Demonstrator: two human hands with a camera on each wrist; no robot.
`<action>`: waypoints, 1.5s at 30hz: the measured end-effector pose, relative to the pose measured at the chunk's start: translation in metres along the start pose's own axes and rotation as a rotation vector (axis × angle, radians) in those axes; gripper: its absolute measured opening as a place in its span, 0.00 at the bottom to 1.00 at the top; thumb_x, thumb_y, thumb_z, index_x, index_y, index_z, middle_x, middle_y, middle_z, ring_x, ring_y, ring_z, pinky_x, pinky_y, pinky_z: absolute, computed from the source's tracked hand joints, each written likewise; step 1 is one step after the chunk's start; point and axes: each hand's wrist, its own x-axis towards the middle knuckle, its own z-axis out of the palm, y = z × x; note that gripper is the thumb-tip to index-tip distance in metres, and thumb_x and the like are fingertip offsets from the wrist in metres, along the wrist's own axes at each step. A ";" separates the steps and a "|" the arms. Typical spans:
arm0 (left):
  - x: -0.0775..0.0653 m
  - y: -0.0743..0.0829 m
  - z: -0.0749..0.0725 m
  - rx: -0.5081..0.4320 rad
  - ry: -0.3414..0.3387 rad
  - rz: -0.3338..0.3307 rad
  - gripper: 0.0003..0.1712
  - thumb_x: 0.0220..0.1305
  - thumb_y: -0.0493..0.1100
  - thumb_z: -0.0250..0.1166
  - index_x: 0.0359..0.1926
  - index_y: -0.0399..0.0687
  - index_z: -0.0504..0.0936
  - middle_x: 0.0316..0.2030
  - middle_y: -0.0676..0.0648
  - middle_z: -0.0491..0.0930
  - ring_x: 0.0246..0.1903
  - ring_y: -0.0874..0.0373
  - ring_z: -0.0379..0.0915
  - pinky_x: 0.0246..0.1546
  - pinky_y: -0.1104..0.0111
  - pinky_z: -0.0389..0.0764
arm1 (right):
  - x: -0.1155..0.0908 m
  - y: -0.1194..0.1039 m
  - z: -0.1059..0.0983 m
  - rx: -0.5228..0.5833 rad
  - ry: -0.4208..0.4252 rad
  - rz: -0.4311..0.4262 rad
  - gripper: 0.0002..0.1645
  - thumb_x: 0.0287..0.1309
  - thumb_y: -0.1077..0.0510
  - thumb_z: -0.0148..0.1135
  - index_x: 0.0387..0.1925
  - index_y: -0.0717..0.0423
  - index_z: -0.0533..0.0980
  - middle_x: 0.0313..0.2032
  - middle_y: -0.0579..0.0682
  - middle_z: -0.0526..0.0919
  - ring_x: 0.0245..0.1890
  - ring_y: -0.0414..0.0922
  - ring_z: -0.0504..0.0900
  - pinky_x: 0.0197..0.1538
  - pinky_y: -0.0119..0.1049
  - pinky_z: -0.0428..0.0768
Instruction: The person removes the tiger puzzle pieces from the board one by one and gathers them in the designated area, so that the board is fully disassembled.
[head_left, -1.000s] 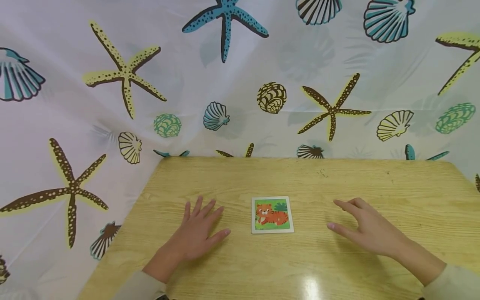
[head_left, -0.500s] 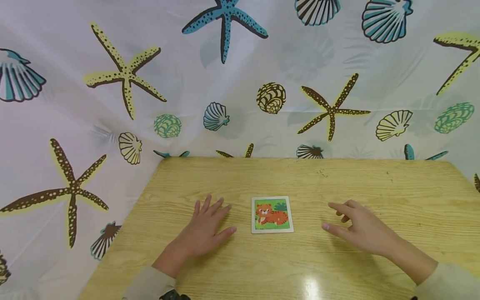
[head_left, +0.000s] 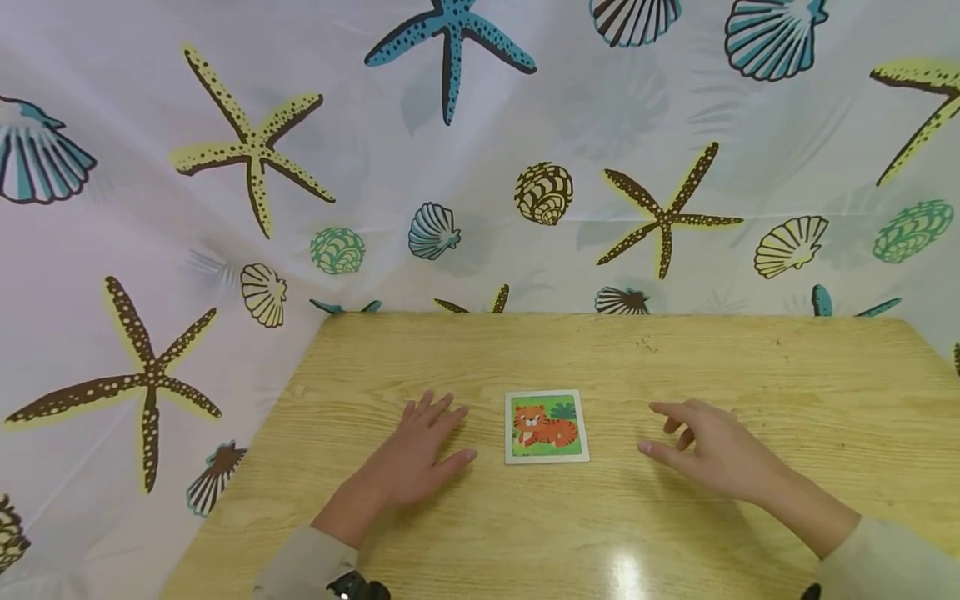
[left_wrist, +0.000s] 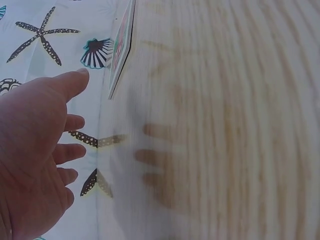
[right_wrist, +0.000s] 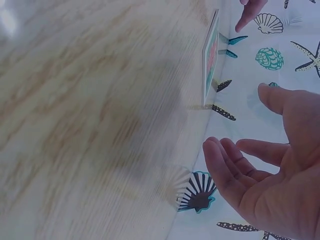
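Flat on the wooden table lies a square picture puzzle or tile [head_left: 547,427] with a white border, showing an orange tiger on green; whether it has separate pieces I cannot tell. My left hand [head_left: 416,458] hovers to its left, fingers spread and nothing in them. To the right of the picture, my right hand [head_left: 727,454] is held above the table, fingers loosely bent, thumb apart, holding nothing. Both wrist views show the picture edge-on, as a thin board [left_wrist: 121,52], with neither hand touching it.
The wooden table [head_left: 450,350] has a light grain and a bright glare spot near its front. Behind it and along the left hangs a white cloth [head_left: 480,167] printed with starfish and shells. Dark wrist straps show at the sleeves.
Both hands have drifted inward, the left one to the right and the right one to the left, closer to the picture. The picture has stayed in place.
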 end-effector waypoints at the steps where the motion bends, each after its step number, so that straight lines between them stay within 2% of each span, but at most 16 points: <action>1: 0.001 0.000 0.000 -0.007 -0.005 0.000 0.39 0.78 0.60 0.56 0.77 0.38 0.66 0.78 0.31 0.56 0.80 0.31 0.40 0.78 0.39 0.41 | 0.001 0.000 0.000 0.004 -0.001 0.005 0.42 0.67 0.40 0.68 0.68 0.67 0.74 0.48 0.58 0.85 0.39 0.42 0.85 0.38 0.37 0.83; 9: 0.006 0.003 0.001 -0.073 -0.048 -0.043 0.39 0.79 0.61 0.55 0.79 0.42 0.64 0.80 0.36 0.55 0.80 0.36 0.43 0.75 0.38 0.55 | 0.009 -0.004 0.001 0.022 -0.001 0.040 0.39 0.67 0.42 0.69 0.65 0.69 0.76 0.45 0.60 0.87 0.37 0.45 0.87 0.38 0.43 0.86; 12: 0.007 0.004 0.001 -0.082 -0.052 -0.050 0.39 0.79 0.62 0.55 0.79 0.44 0.64 0.80 0.38 0.55 0.80 0.37 0.44 0.75 0.39 0.56 | 0.011 -0.005 0.002 0.029 -0.001 0.037 0.38 0.67 0.43 0.69 0.64 0.69 0.77 0.44 0.59 0.87 0.36 0.45 0.87 0.38 0.44 0.87; 18: 0.010 0.008 0.000 -0.096 -0.053 -0.041 0.38 0.79 0.60 0.56 0.79 0.44 0.64 0.80 0.37 0.55 0.80 0.37 0.43 0.75 0.39 0.55 | 0.015 -0.007 0.005 0.048 0.001 0.039 0.37 0.68 0.44 0.69 0.64 0.69 0.77 0.45 0.59 0.87 0.36 0.44 0.86 0.38 0.42 0.86; 35: 0.019 0.017 0.004 -0.112 -0.046 -0.019 0.36 0.78 0.56 0.58 0.77 0.42 0.68 0.80 0.38 0.56 0.81 0.39 0.44 0.75 0.41 0.58 | 0.029 -0.014 0.017 0.098 -0.004 0.058 0.34 0.69 0.46 0.68 0.62 0.69 0.78 0.48 0.63 0.86 0.40 0.50 0.88 0.43 0.46 0.87; 45: 0.029 0.020 0.012 -0.147 -0.055 -0.007 0.33 0.77 0.56 0.60 0.72 0.38 0.73 0.79 0.37 0.57 0.80 0.39 0.44 0.77 0.42 0.54 | 0.034 -0.018 0.022 0.138 -0.016 0.074 0.33 0.68 0.47 0.69 0.62 0.69 0.78 0.49 0.62 0.86 0.44 0.52 0.87 0.44 0.46 0.87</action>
